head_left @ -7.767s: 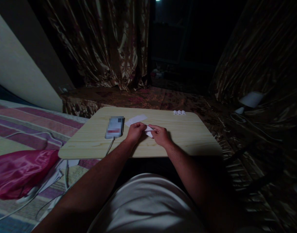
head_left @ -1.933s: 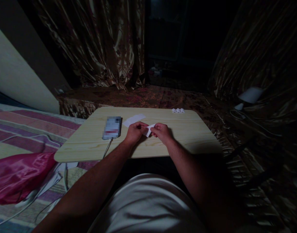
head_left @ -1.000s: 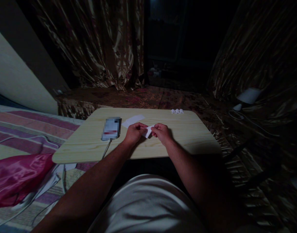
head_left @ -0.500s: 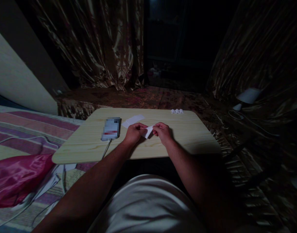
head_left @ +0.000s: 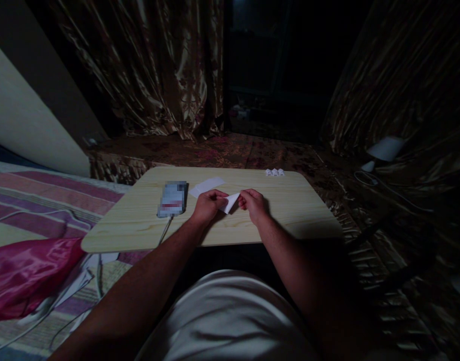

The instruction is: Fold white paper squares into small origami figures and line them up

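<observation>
Between my hands is a small folded piece of white paper point(head_left: 230, 204), held just above the wooden table point(head_left: 290, 210). My left hand point(head_left: 210, 204) is closed on its left side, the thumb lying over the paper. The fingers of my right hand point(head_left: 253, 203) pinch its upper right corner. Flat white paper sheets point(head_left: 210, 184) lie on the table beyond my left hand. At the far edge sit three small white folded paper pieces point(head_left: 275, 172) in a row.
Left of my hands a phone point(head_left: 172, 199) with a blurred screen lies on the table, its white cable point(head_left: 165, 231) running off the near edge. A shiny pink cloth point(head_left: 30, 276) rests on the striped bed at left. A white lamp point(head_left: 386, 149) stands at right.
My right fingers have shifted slightly up along the paper to its corner, and more of its folded face shows. My left hand stays in nearly the same place.
</observation>
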`<state>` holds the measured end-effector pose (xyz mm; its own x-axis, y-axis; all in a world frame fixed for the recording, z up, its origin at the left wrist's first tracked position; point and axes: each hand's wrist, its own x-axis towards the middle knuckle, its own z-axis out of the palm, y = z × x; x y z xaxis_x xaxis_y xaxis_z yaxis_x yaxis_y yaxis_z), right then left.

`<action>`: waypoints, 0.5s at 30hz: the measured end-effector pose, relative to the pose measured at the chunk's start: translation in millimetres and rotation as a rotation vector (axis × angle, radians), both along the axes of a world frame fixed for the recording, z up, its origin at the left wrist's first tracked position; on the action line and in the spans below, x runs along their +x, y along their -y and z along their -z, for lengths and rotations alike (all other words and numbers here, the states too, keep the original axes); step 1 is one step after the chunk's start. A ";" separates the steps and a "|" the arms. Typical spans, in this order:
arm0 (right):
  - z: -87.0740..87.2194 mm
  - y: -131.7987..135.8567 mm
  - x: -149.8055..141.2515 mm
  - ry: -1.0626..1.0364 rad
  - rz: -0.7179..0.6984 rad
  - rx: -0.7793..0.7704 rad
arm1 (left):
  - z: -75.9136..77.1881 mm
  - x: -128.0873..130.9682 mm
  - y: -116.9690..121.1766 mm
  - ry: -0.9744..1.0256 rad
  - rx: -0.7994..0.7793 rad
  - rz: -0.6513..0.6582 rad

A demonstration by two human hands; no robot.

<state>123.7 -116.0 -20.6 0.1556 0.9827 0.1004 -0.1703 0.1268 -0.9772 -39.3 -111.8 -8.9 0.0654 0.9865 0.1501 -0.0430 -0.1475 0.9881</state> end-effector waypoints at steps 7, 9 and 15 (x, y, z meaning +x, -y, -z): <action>0.5 3.3 -3.3 0.154 -0.090 0.027 | -2.2 1.1 2.2 -0.004 0.006 -0.003; 2.1 2.0 -4.0 0.145 -0.080 0.037 | -3.8 1.5 3.3 -0.016 0.006 -0.009; 3.4 1.0 -4.3 0.139 -0.071 0.033 | -3.5 1.5 3.0 -0.031 0.001 -0.002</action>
